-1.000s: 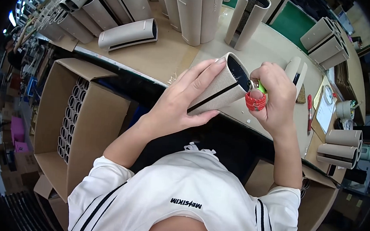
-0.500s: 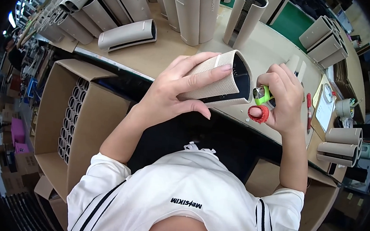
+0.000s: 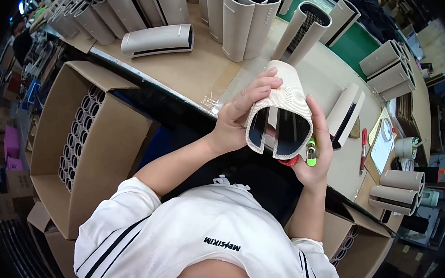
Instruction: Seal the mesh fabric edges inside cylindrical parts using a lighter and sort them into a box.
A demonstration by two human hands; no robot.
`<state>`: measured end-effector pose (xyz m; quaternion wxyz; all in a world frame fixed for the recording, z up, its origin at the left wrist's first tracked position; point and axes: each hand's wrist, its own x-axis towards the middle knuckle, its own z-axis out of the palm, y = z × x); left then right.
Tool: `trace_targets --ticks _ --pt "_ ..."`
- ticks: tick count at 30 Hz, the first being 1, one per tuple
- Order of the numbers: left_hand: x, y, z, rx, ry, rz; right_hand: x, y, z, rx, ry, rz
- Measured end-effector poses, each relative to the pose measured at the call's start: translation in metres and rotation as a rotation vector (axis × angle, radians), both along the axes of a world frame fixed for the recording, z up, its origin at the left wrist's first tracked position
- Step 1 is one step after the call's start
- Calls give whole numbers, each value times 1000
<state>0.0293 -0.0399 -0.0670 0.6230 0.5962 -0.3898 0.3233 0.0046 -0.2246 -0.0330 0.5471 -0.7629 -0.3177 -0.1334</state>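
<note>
Both my hands hold a beige mesh-covered sleeve [image 3: 284, 97], its hollow end and lengthwise slit facing me. The inside is black. My left hand [image 3: 235, 114] is closed round its left side, with fingers over the top; the left thumb is mostly hidden. My right hand [image 3: 318, 152] grips the right side and also keeps a small lime-green tool with a metal part [image 3: 311, 152], perhaps a lighter, against the palm. A red cover [image 3: 288, 161] shows on the right thumb, partly behind the sleeve. Another sleeve [image 3: 342, 114] lies on the table just beyond my right hand.
Several similar sleeves [image 3: 247, 28] stand along the back of the table, and one [image 3: 159, 40] lies at the left. An open carton [image 3: 109, 156] packed with sleeves is at lower left. A red pen [image 3: 363, 150] and a clipboard [image 3: 382, 146] lie at right.
The sleeve has been turned so its hollow end faces me. My right hand has moved left and down from beside it and now grips it, with the green tool still in hand.
</note>
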Motion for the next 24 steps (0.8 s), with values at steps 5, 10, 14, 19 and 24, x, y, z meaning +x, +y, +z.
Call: trace_targets --ticks 5,10,14,19,24 --pt "-14 -5 8 -150 305 -316 24 -18 16 -221 -129 81" --pt "33 -16 23 -276 467 -539 24 -43 -13 -121 346 -31" --pt "118 -15 25 -151 347 -105 27 -61 6 -32 375 -124" --pt "144 -28 26 -34 631 -142 72 -58 26 467 -120 -482" --pt "77 -35 8 -19 491 255 57 -13 44 289 -114 -736"
